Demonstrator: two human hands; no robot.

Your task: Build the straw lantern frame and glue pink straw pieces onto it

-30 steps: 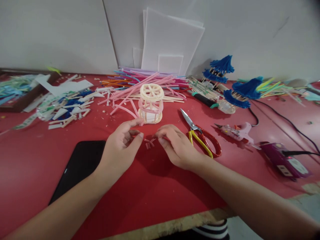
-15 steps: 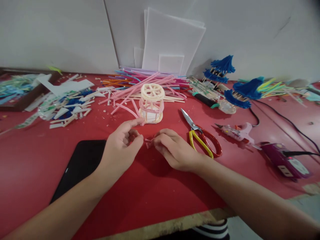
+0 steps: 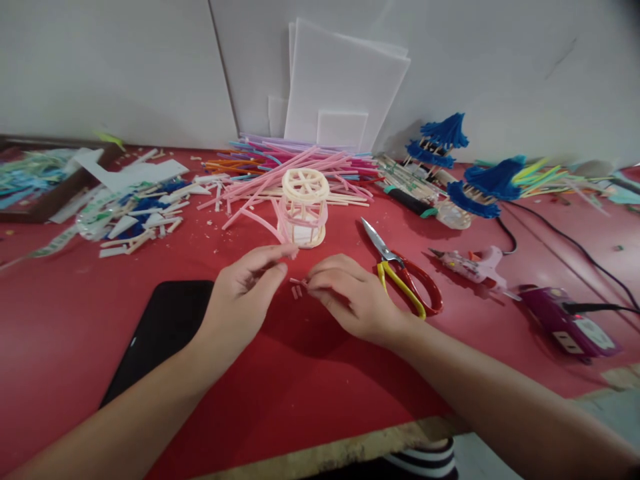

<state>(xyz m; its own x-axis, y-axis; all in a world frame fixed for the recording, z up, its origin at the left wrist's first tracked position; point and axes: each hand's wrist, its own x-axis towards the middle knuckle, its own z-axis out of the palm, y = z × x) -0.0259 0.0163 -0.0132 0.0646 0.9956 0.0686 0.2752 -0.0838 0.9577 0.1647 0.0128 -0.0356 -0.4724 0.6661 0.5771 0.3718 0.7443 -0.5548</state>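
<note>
My left hand [image 3: 247, 283] is closed on a bent pink pipe cleaner [image 3: 263, 225], whose two arms rise from behind the fingertips. My right hand [image 3: 353, 293] pinches a short pink piece [image 3: 299, 282] at its fingertips. Two more small pink pieces [image 3: 297, 292] lie on the red table just below. Behind the hands stands a small round frame [image 3: 305, 185], with a cream spoked top, a pink band and a white base. The fingers of my left hand are close in front of it; whether they touch it I cannot tell.
Scissors [image 3: 393, 257] with red and yellow handles lie right of my hands. Farther right are a pink glue gun [image 3: 475, 263], a purple power box [image 3: 567, 323] and blue-roofed models [image 3: 483, 180]. A black phone [image 3: 163, 333] lies left; pipe cleaners [image 3: 320, 160] pile behind.
My left hand and the bent pink pipe cleaner have shifted slightly right and down. The small pink pieces between the hands now lie more in view. My right hand has barely moved.
</note>
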